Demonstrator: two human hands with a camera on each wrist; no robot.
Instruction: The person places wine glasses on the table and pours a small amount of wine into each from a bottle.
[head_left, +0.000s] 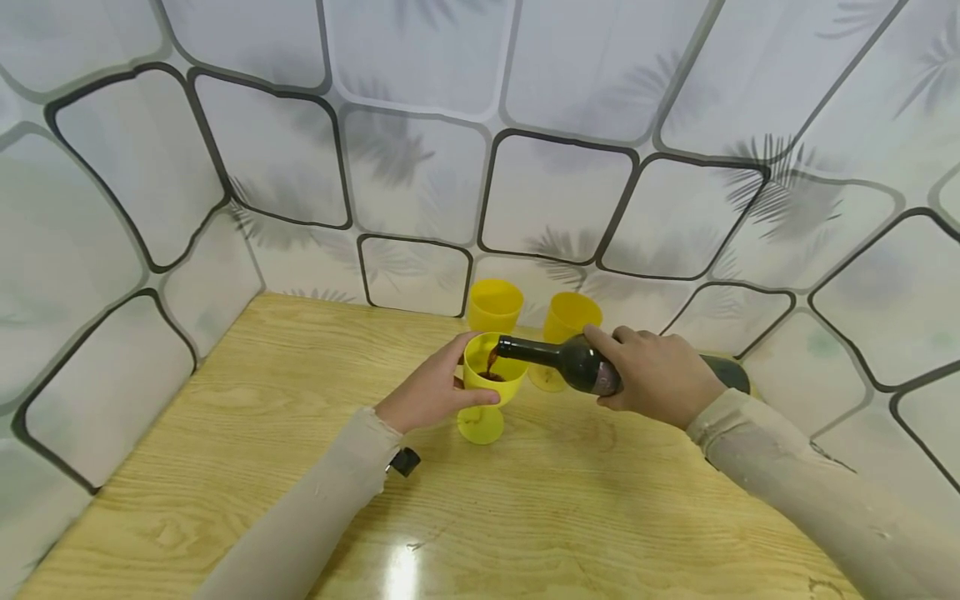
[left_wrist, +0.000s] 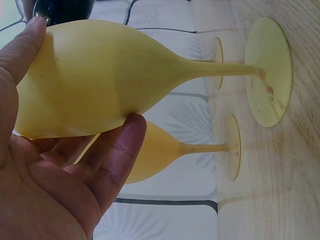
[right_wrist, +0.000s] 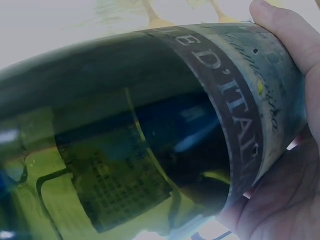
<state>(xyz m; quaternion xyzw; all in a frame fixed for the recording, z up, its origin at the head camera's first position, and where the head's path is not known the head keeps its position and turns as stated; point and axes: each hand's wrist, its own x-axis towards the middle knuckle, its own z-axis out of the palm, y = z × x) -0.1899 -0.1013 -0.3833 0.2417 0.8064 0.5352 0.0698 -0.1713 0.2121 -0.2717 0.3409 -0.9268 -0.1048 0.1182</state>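
Note:
A yellow plastic goblet [head_left: 491, 383] stands on the wooden table [head_left: 247, 433]; my left hand [head_left: 431, 392] grips its bowl. In the left wrist view the thumb and a finger wrap that goblet [left_wrist: 100, 80]. My right hand [head_left: 660, 375] holds a dark green wine bottle [head_left: 570, 362] tipped nearly level, its mouth over the goblet's rim. Dark red wine streams into the bowl. The right wrist view is filled by the bottle [right_wrist: 150, 130] and its label.
Two more yellow goblets [head_left: 495, 307] [head_left: 570, 321] stand behind, close to the tiled wall [head_left: 555, 200]. A small black object [head_left: 406, 461] lies by my left sleeve. The wall closes in the table's back and left sides.

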